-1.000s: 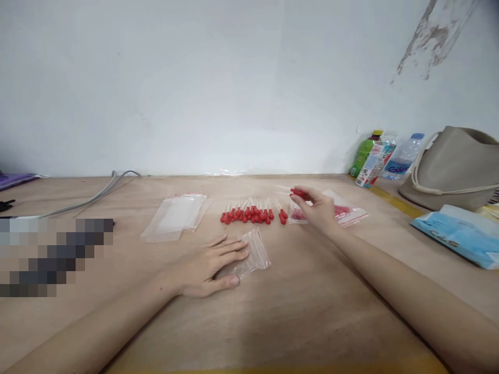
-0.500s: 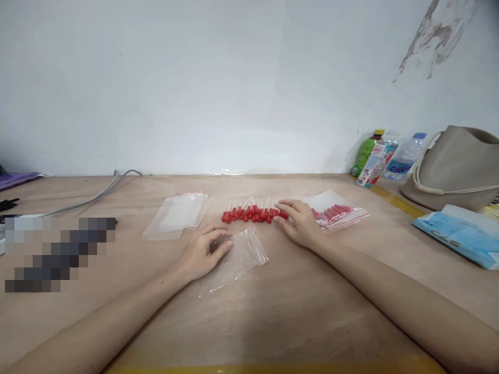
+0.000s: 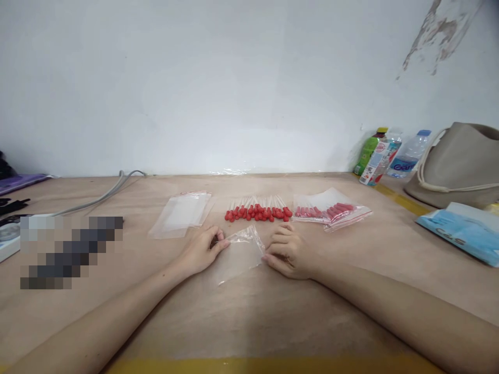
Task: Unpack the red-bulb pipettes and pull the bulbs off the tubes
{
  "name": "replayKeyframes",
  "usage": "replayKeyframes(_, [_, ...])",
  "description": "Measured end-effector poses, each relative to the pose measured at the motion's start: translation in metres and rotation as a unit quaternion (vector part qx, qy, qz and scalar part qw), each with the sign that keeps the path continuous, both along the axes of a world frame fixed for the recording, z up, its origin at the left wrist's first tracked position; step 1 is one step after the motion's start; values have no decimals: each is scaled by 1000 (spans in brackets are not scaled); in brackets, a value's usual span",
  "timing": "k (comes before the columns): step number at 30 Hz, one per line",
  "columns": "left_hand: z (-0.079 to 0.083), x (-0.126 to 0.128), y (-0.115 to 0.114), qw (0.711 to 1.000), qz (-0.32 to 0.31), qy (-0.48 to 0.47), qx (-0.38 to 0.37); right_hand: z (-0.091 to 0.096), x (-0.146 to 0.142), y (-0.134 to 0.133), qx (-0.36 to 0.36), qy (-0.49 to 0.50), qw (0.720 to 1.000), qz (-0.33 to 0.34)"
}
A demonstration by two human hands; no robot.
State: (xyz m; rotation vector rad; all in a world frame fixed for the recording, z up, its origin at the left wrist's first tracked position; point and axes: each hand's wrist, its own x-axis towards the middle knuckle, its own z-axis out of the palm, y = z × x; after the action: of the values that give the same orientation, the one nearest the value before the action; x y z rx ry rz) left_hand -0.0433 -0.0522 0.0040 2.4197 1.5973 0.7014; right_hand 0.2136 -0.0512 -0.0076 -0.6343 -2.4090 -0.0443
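Pinching far-left corner of clear zip bag (image 3: 242,255) between thumb and curled fingers of left hand (image 3: 206,250). Touching its right edge with thumb of half-curled right hand (image 3: 290,252), can't tell if gripping. Lying flat between both hands, just near side of red-ended sticks (image 3: 258,212).

your table (image 3: 187,332) has a tan surface. directly on it, you have a clear bag (image 3: 241,257), a row of red-ended sticks (image 3: 259,212), stacked bags (image 3: 181,215) at left, filled bags (image 3: 327,198) at right and a blue packet (image 3: 458,234) further right.
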Motion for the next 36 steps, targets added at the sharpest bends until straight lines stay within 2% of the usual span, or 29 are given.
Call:
replayKeyframes(2, [0,-3,1,999,3,-42,16,5,7,4,22,8,998,-55])
replayKeyframes(5, [4,-17,10,986,72,-121,88,17,27,17,47,-4,982,-184])
replayKeyframes(7, [8,-32,20,966,141,-161,148,25,43,27,41,-61,958,-278])
replayKeyframes(10, [10,-59,36,944,239,-172,150,31,63,38,-12,-200,912,-359])
replayKeyframes(12, [9,-75,46,936,292,-142,134,31,69,41,-47,-262,882,-389])
replayKeyframes(14, [6,-86,53,940,314,-92,99,28,70,43,-49,-287,865,-408])
replayKeyframes(18, [-1,-93,58,943,330,14,42,28,68,47,-29,-301,859,-412])
replayKeyframes(20, [-3,-93,59,946,321,30,21,31,71,50,-24,-295,860,-415])
replayKeyframes(23, [-5,-93,59,955,296,24,11,39,79,53,16,-242,861,-447])
replayKeyframes(25, [-4,-91,57,951,307,22,42,46,86,54,58,-171,853,-490])
replayKeyframes(27, [-2,-85,52,935,333,25,117,54,91,53,105,-77,836,-533])
replayKeyframes(29, [0,-75,46,915,338,29,219,64,93,48,154,15,823,-547])
replayKeyframes(31, [3,-63,38,906,294,27,304,74,89,41,204,93,830,-511])
replayKeyframes(33, [4,-48,31,909,218,19,354,80,79,32,234,173,853,-434])
replayKeyframes(35, [3,-31,23,922,128,2,367,80,63,24,201,274,872,-352])
replayKeyframes(36, [2,-23,19,931,81,-12,356,76,53,20,148,326,878,-318])
